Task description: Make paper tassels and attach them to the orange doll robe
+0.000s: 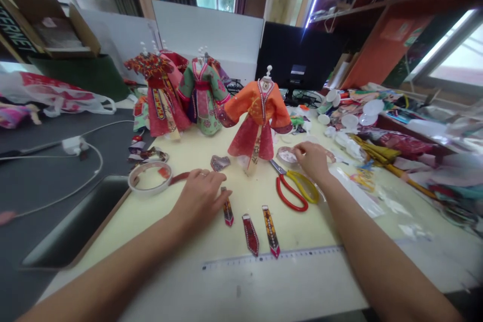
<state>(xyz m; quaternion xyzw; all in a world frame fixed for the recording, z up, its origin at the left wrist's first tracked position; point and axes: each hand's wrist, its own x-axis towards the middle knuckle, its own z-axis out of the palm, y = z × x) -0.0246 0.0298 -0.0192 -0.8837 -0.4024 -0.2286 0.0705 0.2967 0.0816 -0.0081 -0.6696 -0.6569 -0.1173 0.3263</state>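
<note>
One short strip [228,214] lies right by the thumb of the left hand [199,191], which is palm down near the bench [211,292] with its fingers loosely curled; can't tell if that grip has hold of anything. Right hand [311,158] has its fingertips drawn close together at the edge of a small dish [286,161] with white bits inside, and I can't see whether anything's pinched there. A red strip [251,236] and a longer yellow strip [270,231] sit nearer the wearer, just above or touching the ruler [302,254]. My worry is the dish: a careless tug on its edge could tip it and scatter the bits. Scissors [290,191] lie just beside the right forearm too, so a sloppy sweep could snag the handles or knock the points into the orange dress [260,98]. Left thumb's so near that short strip, a sideways drag might skid or crease it. Both forearms hanging over the bench could easily nudge the ruler, and the strips with it.
</note>
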